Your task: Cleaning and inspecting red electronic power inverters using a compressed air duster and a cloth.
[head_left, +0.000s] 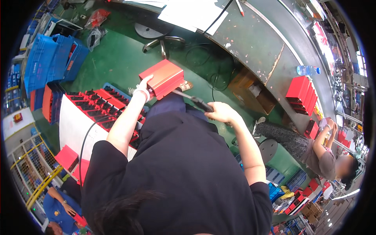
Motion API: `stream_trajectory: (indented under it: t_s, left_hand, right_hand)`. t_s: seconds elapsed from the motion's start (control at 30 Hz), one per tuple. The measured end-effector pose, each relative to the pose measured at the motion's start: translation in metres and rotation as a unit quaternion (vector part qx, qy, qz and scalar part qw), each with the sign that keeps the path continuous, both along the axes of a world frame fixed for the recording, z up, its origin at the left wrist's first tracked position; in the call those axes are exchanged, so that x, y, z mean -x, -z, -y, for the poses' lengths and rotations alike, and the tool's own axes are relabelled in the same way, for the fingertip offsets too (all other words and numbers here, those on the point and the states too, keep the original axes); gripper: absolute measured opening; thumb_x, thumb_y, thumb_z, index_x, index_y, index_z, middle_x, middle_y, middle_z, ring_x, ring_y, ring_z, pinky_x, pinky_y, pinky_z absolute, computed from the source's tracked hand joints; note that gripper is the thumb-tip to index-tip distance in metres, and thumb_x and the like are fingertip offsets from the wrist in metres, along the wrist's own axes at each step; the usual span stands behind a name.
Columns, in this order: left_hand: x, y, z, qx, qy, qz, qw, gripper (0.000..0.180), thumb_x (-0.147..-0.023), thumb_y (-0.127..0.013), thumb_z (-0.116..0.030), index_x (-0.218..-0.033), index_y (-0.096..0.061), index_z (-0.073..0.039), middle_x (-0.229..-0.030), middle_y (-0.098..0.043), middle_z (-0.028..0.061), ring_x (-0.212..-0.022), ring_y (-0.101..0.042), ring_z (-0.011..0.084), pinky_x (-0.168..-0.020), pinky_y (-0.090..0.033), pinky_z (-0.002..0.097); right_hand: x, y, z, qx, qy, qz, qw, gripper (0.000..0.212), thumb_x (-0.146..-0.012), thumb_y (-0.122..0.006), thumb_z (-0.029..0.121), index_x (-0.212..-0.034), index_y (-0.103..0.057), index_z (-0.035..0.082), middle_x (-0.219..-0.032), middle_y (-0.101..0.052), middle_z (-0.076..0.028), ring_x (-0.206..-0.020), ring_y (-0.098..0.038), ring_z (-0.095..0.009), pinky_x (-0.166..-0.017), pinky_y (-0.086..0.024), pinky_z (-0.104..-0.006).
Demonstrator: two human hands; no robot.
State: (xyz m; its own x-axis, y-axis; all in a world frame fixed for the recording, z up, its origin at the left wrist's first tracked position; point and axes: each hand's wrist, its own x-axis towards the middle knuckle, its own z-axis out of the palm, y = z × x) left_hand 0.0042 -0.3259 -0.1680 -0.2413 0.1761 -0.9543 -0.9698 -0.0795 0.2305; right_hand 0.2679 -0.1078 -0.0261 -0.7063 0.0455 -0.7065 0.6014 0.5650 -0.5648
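In front of my lap is a red box-shaped metal housing (162,76), tilted, with a flat, shiny top. My left hand (145,87) is closed on its left side, the thumb lying along the edge. A screwdriver (200,103) with a dark handle is gripped in my right hand (222,112). Its thin shaft runs up and left to the near right edge of the housing. Whether the tip touches the housing I cannot tell.
At my left, several red and black housings (105,100) sit in rows by a white panel (74,129). Blue crates (45,62) are stacked beyond. A dark workbench (250,47) crosses the upper right, with papers, a bottle (308,70) and red housings (301,94). Co-workers sit right and lower left.
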Motion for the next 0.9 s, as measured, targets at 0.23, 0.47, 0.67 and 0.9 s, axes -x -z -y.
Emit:
stream_trajectory:
  t_s: [0.23, 0.47, 0.67, 0.9]
  left_hand:
    - [-0.004, -0.010, -0.002, 0.028, -0.014, 0.027, 0.999, 0.052, -0.067, -0.079, -0.033, -0.109, -0.057, -0.011, -0.100, -0.065, 0.0086, -0.087, -0.064, 0.0272, -0.083, -0.052, 0.0457]
    - [-0.011, -0.019, 0.000, 0.058, 0.011, 0.039, 0.998, 0.053, -0.065, -0.081, -0.036, -0.104, -0.057, -0.010, -0.099, -0.064, 0.0065, -0.086, -0.064, 0.0253, -0.082, -0.052, 0.0448]
    - [-0.020, -0.017, -0.007, 0.067, -0.001, 0.053, 0.996, 0.052, -0.063, -0.081, -0.038, -0.103, -0.059, -0.012, -0.094, -0.065, 0.0062, -0.083, -0.064, 0.0254, -0.081, -0.051, 0.0433]
    - [-0.017, -0.018, -0.007, 0.047, -0.017, 0.051, 0.997, 0.050, -0.064, -0.079, -0.039, -0.100, -0.059, -0.010, -0.091, -0.066, 0.0069, -0.080, -0.065, 0.0253, -0.079, -0.052, 0.0435]
  right_hand:
    - [0.004, 0.007, 0.005, -0.051, -0.027, -0.038, 0.998, 0.027, -0.079, -0.059, 0.031, -0.091, -0.057, 0.006, -0.083, -0.063, -0.019, -0.086, -0.061, -0.036, -0.076, -0.047, -0.0451]
    - [0.018, 0.016, 0.009, -0.083, -0.017, -0.044, 0.995, 0.026, -0.080, -0.057, 0.030, -0.092, -0.058, 0.007, -0.084, -0.065, -0.017, -0.086, -0.063, -0.035, -0.076, -0.049, -0.0446]
    - [0.010, 0.019, 0.006, -0.076, -0.034, -0.019, 0.996, 0.030, -0.080, -0.060, 0.033, -0.098, -0.058, 0.008, -0.090, -0.064, -0.018, -0.091, -0.061, -0.034, -0.078, -0.048, -0.0447]
    - [0.001, 0.022, -0.004, -0.081, -0.024, 0.013, 0.996, 0.027, -0.078, -0.059, 0.029, -0.094, -0.058, 0.007, -0.086, -0.064, -0.017, -0.088, -0.061, -0.035, -0.078, -0.048, -0.0436]
